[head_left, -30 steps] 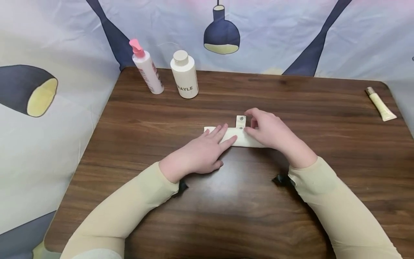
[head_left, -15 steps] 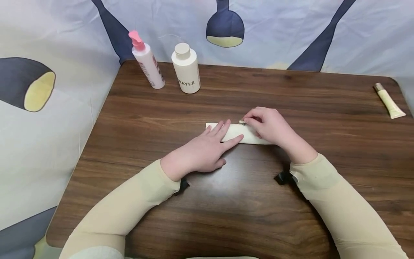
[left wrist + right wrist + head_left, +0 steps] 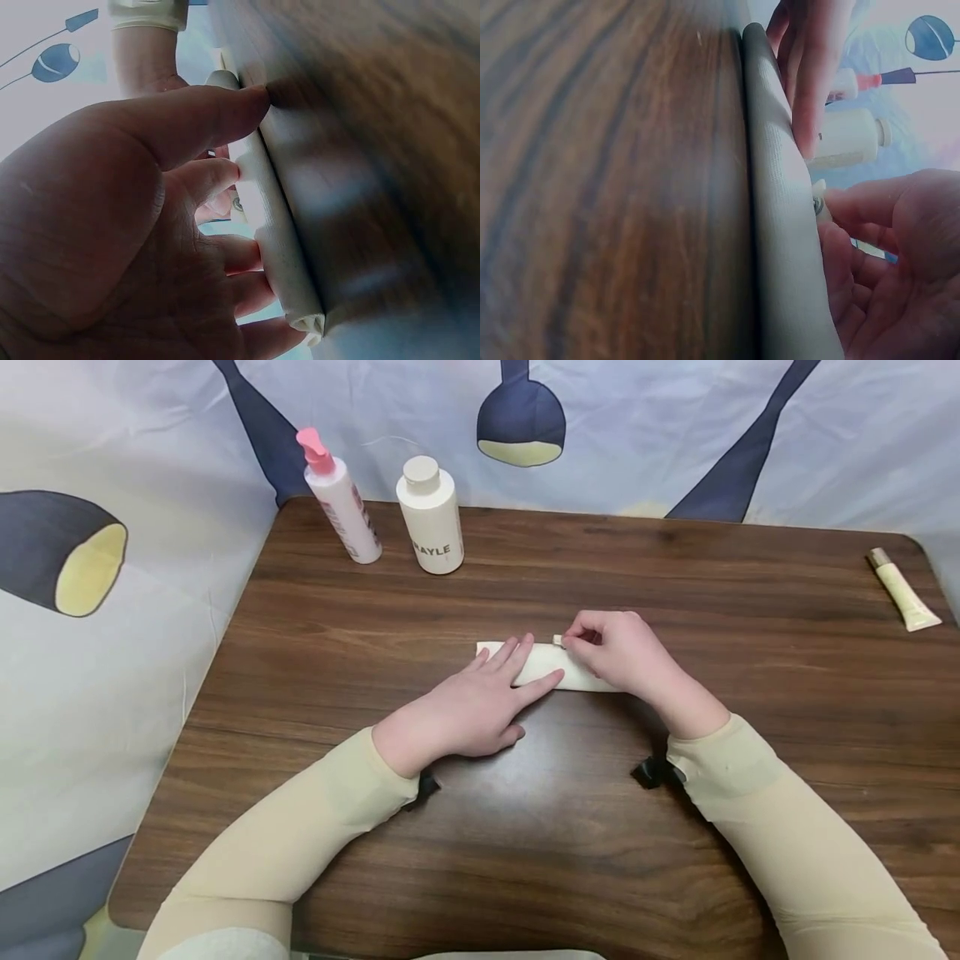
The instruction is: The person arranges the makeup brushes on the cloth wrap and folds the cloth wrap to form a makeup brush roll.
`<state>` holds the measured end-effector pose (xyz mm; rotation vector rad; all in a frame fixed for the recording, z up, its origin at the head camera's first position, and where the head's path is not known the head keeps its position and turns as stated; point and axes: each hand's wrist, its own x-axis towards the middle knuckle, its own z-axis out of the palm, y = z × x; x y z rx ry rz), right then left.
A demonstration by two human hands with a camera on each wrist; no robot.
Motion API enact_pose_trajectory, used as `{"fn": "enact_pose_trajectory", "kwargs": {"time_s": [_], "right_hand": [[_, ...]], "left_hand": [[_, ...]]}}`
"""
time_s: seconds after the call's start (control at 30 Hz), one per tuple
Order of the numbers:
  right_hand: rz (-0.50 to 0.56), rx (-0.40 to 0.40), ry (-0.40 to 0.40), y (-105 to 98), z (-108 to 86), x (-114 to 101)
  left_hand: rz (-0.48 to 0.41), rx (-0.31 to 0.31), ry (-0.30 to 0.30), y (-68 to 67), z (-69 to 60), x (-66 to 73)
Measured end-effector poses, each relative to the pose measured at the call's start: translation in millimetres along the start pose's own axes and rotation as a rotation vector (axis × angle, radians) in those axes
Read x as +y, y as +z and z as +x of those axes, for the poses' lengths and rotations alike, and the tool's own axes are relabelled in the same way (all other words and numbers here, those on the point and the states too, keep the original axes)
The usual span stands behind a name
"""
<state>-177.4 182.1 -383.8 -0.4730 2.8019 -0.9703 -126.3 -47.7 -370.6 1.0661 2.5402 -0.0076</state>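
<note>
A white folded fabric bundle [image 3: 576, 676], long and narrow, lies across the middle of the table. My left hand [image 3: 474, 714] rests flat on its left part, fingers spread. At the far edge of the bundle my right hand [image 3: 628, 652] pinches a short white snap tab [image 3: 557, 640] between thumb and fingertips. Up close in the right wrist view, the metal snap [image 3: 819, 204] shows on the tab beside the fingers. The right part of the bundle is hidden under the right hand. From the left wrist view, the fabric looks thick and rolled, with a folded end [image 3: 307, 322].
At the back left of the brown wooden table [image 3: 465, 860] stand a white pump bottle [image 3: 345, 514] with a pink top and a white capped bottle [image 3: 431, 518]. A pale yellow tube [image 3: 905, 593] lies at the far right. Printed fabric hangs behind.
The tab stood flat beyond the bundle, with its snap facing up. My right fingers have since taken hold of it and bent it toward the bundle. My left hand stays on the fabric.
</note>
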Motion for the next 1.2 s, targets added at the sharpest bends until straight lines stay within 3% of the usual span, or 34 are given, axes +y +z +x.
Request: {"fn": "enact_pose_trajectory", "kwargs": {"time_s": [0.23,0.43,0.7,0.9,1.2], "right_hand": [[-0.080,0.040,-0.120,3.3,-1.5,-5.1],[-0.116,0.070,-0.124,8.5,-2.3,-8.5],[-0.216,0.167,-0.184,14.9,-2.4,-13.5],[-0.193,0.084,-0.187,13.0,-3.0,-4.7],[-0.149,-0.068,-0.085,4.8,-21.7,8.2]], "left_hand": [[0.004,0.001,-0.007,0.9,-1.4,-1.8],[-0.016,-0.006,-0.007,3.1,-2.9,-3.9],[0.001,-0.006,-0.013,0.1,-2.4,-9.4],[-0.027,-0.030,-0.009,4.7,-0.1,-8.2],[-0.094,0.008,0.005,14.9,-2.2,-9.9]]}}
